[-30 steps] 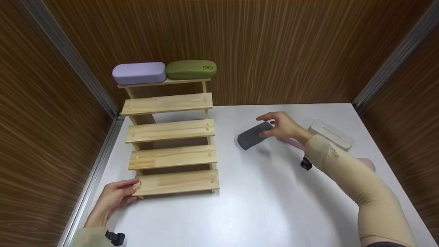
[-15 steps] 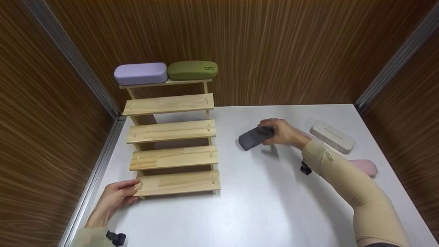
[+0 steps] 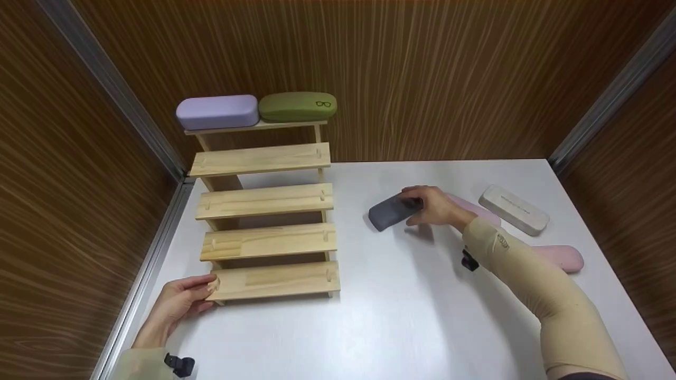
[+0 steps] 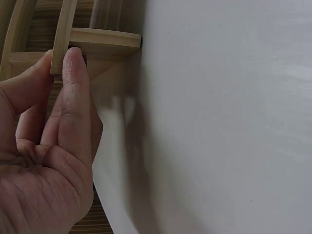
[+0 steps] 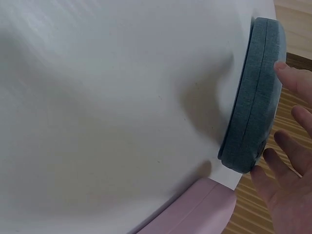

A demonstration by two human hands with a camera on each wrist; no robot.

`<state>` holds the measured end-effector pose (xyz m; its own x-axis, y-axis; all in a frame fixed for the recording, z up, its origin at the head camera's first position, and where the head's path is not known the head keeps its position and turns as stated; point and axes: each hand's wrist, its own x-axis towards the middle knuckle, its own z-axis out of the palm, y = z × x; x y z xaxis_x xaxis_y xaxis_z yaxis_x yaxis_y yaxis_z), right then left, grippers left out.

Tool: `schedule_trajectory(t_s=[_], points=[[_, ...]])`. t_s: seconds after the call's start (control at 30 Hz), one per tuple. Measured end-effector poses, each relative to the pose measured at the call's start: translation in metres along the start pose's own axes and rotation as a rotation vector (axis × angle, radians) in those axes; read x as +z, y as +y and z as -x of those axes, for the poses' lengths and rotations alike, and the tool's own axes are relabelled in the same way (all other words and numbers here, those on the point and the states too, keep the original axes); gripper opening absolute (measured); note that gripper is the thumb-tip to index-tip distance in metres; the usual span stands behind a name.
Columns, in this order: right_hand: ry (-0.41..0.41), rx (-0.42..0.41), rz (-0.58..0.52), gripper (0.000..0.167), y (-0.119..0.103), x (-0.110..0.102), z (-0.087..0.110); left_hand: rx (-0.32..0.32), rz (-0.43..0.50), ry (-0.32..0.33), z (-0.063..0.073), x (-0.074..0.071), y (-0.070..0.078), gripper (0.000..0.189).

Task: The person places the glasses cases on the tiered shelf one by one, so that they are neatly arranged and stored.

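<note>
My left hand (image 3: 177,301) pinches the left end of the lowest shelf board on a wooden tiered rack (image 3: 274,279). In the left wrist view, thumb and finger lie on either side of a wooden piece (image 4: 61,53). A dark blue-grey glasses case (image 3: 388,212) lies on the white table, right of the rack. My right hand (image 3: 435,206) is over the right end of this case. The right wrist view shows its fingers (image 5: 292,80) spread and fairly straight along the case (image 5: 253,92), one fingertip touching its upper edge and others by its end.
On the rack's top shelf sit a lilac case (image 3: 217,112) and a green case (image 3: 297,107), side by side. A pink case (image 3: 475,209) lies partly behind my right wrist. Farther right are a whitish case (image 3: 514,209) and another pink case (image 3: 562,257). Wood-grain panels enclose the table.
My right hand has come down around the right end of the dark case, which stays in place. Its arm has shifted slightly, uncovering more of the pink cases. The left hand keeps its hold.
</note>
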<state>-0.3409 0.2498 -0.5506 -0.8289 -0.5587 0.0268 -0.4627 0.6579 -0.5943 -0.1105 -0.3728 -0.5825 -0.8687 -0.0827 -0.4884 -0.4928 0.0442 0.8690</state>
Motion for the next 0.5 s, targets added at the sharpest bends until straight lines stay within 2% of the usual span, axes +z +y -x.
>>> schedule_trajectory(t_s=[0.5], points=[[0.000,0.003,0.065,0.063,0.0007,0.0018,-0.0021,-0.008,0.019,-0.006,-0.0007,-0.0005,-0.0005,0.030]])
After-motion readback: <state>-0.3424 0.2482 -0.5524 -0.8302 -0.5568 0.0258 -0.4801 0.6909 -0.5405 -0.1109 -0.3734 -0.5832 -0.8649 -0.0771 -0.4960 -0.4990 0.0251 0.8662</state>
